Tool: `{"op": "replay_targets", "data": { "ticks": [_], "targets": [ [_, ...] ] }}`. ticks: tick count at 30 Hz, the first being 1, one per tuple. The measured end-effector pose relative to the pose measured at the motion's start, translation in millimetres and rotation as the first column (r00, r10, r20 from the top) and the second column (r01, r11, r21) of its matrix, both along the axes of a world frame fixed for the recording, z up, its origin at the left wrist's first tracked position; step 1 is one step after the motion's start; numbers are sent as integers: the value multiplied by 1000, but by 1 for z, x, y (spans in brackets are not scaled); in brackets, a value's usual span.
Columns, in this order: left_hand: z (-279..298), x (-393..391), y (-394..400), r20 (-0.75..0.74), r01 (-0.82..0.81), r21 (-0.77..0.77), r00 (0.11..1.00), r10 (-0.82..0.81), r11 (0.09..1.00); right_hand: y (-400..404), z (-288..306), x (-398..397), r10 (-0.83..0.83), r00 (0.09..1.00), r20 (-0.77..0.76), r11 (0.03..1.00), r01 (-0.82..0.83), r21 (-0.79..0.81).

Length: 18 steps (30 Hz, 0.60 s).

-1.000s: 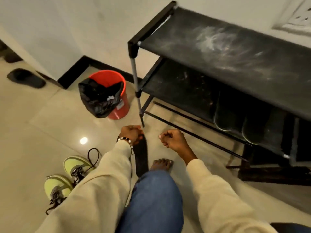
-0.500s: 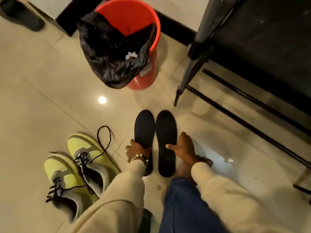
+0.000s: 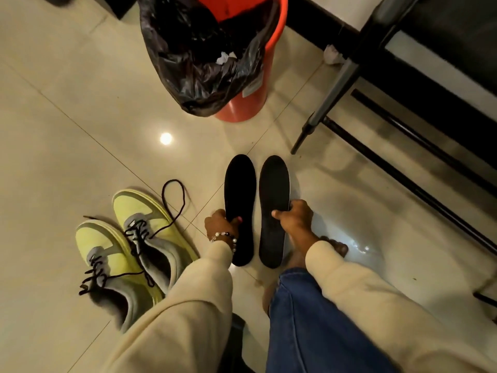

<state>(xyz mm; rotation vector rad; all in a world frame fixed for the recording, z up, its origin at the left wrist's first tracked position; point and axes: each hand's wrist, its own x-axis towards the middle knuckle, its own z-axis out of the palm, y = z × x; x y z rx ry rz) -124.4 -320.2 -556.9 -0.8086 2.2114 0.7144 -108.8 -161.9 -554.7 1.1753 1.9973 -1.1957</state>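
Centrally, below the red bucket (image 3: 251,103) and beside the yellow sneakers (image 3: 134,238), left insole (image 3: 239,184) and right insole (image 3: 274,184) lie parallel on the floor (image 3: 80,117). Left hand (image 3: 219,224) and right hand (image 3: 295,219) each pinch one edge, fingers curled; best lifted level, without bending

Dim warm indoor light; lamp glare on floor (image 3: 80,109); edges warped.

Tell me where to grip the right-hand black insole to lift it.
Pinch the right-hand flat black insole at its narrow waist from the outer right edge, where the right hand holds it; the left black insole crowds its other edge.
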Motion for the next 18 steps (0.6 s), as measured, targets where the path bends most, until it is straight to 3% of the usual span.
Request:
{"op": "replay_targets", "data": {
  "ticks": [6,12,18],
  "targets": [
    [83,2,-12,-25,-19,153,999,23,988,31,105,-2,-207,977,-43,896,172,-410],
    [198,10,-13,-225,1,265,972,61,964,44,243,-3,-176,959,-224,902,66,-427],
    [311,27,-11,-456,21,335,879,143,942,40,358,18,-67,884,-463,959,-70,-273]
  ]
}}
